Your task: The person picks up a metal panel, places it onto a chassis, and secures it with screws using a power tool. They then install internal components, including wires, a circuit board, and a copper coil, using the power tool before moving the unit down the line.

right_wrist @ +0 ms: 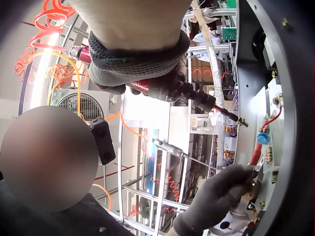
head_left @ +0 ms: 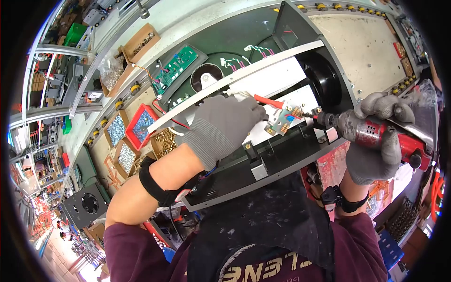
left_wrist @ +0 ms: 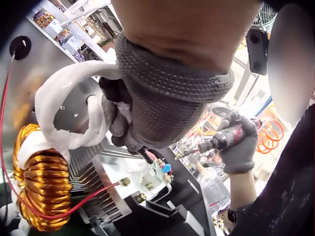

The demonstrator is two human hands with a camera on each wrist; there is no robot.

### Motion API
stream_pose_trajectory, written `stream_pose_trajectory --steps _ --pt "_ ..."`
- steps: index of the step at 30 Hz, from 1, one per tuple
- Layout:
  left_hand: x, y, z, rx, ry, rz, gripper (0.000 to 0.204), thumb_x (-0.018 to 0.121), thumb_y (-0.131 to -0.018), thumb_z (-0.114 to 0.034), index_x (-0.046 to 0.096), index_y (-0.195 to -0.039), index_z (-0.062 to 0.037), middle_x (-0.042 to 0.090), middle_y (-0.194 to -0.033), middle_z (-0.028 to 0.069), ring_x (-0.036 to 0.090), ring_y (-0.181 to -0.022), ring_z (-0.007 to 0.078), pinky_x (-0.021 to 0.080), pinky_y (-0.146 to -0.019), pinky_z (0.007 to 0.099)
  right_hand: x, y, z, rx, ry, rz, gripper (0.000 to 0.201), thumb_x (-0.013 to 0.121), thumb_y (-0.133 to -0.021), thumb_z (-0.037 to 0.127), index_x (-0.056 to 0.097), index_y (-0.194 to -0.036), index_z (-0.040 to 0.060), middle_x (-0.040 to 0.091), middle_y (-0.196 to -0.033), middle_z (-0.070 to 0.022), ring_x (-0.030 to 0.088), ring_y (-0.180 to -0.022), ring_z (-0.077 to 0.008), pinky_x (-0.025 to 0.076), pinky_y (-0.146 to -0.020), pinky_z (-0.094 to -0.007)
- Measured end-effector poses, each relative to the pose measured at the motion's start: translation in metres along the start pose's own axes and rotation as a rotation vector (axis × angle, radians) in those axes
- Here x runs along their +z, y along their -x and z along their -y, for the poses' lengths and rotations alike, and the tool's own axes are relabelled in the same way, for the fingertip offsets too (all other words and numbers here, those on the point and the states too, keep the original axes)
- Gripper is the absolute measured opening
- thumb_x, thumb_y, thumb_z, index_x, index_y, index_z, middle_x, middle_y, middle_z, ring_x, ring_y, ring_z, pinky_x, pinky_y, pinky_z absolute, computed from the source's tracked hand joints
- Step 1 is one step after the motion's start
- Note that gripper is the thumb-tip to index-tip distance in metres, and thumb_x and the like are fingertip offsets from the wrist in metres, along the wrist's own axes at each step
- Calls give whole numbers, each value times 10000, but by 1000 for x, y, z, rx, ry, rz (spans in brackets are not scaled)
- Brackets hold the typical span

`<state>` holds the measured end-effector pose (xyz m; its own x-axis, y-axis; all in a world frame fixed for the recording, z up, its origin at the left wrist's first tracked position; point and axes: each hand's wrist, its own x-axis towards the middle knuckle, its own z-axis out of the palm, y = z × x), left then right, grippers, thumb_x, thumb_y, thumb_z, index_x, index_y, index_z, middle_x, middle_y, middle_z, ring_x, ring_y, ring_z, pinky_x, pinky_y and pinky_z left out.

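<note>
My gloved left hand (head_left: 225, 124) reaches into the dark metal housing (head_left: 270, 171). In the left wrist view its fingers curl round a thick white-sleeved cable (left_wrist: 47, 105) that loops from a copper coil (left_wrist: 47, 182). Just past the fingertips is a small circuit board (head_left: 283, 120) with a blue disc component (left_wrist: 167, 168), and a red sleeve (head_left: 268, 100) runs beside it. My gloved right hand (head_left: 378, 157) grips a red power driver (head_left: 369, 133), its bit pointing at the board. A small brass-coloured fastener (right_wrist: 243, 122) sits on the bit's tip.
A grey rail (head_left: 235, 82) crosses the housing above my left hand. Behind it lie a green circuit board (head_left: 176, 70) and loose connector wires (head_left: 258, 50). Fastener bins, including a red bin (head_left: 143, 123), stand at left. Orange coiled hoses (right_wrist: 56, 24) hang near the driver.
</note>
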<state>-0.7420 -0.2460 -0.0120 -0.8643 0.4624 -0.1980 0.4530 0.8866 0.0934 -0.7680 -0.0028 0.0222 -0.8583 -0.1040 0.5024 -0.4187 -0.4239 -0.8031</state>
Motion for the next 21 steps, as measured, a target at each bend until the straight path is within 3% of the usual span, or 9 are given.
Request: stream_pose_trajectory --steps 2,10,13,16,21 --pt "9 0 -3 163 -89 -156 193 564 -795 -194 623 -977 -174 592 -863 -33 604 -771 151 464 -627 306 -2 2 -5 25 -60 33 373 563 -790 221 503 -1125 70 438 -936 -99 439 -828 -237 452 -538 -337" --pt "15 -6 -1 179 -14 -264 170 560 -787 -216 620 -936 -159 574 -845 -24 573 -767 152 448 -633 307 12 11 -15 22 -14 -51 371 583 -770 220 507 -1103 76 457 -841 -79 448 -727 -217 406 -571 -328" --pt "12 -6 -2 155 -29 -216 176 552 -788 -205 622 -942 -158 574 -848 -20 578 -774 157 451 -647 314 15 10 -18 -10 28 31 373 581 -765 206 495 -1103 74 460 -849 -85 454 -716 -219 414 -565 -330" --pt "13 -7 2 159 3 -201 184 548 -787 -196 623 -950 -159 575 -853 -18 585 -793 158 455 -665 319 13 7 -19 -6 51 216 375 689 -778 199 451 -1036 66 548 -876 -146 574 -789 -269 503 -657 -376" --pt "15 -9 8 183 70 -227 193 543 -782 -189 622 -957 -169 574 -861 -23 594 -822 150 460 -686 316 26 6 -18 -9 106 326 376 677 -783 104 410 -1045 61 546 -936 -149 575 -809 -221 505 -684 -316"
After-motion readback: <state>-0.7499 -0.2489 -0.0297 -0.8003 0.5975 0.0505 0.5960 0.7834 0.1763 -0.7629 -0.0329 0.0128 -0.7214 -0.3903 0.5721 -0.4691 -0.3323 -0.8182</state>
